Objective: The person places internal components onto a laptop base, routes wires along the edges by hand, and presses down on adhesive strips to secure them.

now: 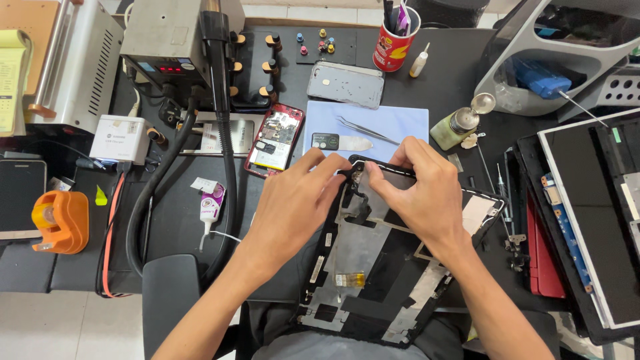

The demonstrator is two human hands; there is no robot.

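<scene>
Fingers (339, 175) hide the back cover's (373, 267) top edge.

A black worktop (467, 60) carries the things. On it lie a pale blue mat (400, 123), a grey phone back cover (345, 85), an opened red phone (275, 140), a white glue tube (211, 207) and an orange tape dispenser (59, 221). A red cup of tools (393, 43) and a small green bottle (453, 127) stand near the mat. A large black tablet back shell (380, 260) rests at the near edge.
</scene>
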